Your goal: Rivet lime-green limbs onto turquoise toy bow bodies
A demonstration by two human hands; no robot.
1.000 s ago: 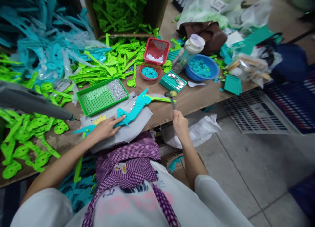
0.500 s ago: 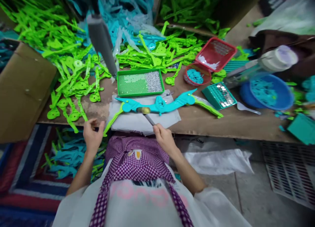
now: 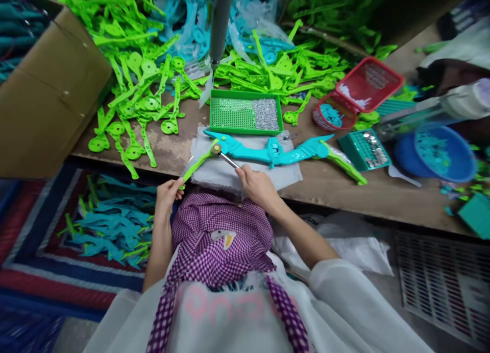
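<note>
My left hand [image 3: 167,195] pinches the near end of a lime green plastic arm [image 3: 196,165] that juts off the table edge. My right hand [image 3: 257,185] grips the handle of a small hammer [image 3: 224,156], whose head rests on the joint where the green arm meets a long turquoise plastic piece [image 3: 268,151]. That turquoise piece lies across a grey cloth pad [image 3: 237,171]. Just behind it sits a green tray [image 3: 245,114] holding small silver rivets.
Heaps of green parts [image 3: 145,82] cover the table's back left. A cardboard box [image 3: 46,95] stands at the left. A red basket [image 3: 369,83], a teal tray [image 3: 363,149] and a blue bowl [image 3: 434,151] lie to the right. Turquoise parts [image 3: 111,228] lie on the floor rug.
The view swung left. My left hand left the turquoise piece and took hold of the green arm's end. My right hand brought the hammer from the right onto the left joint.
</note>
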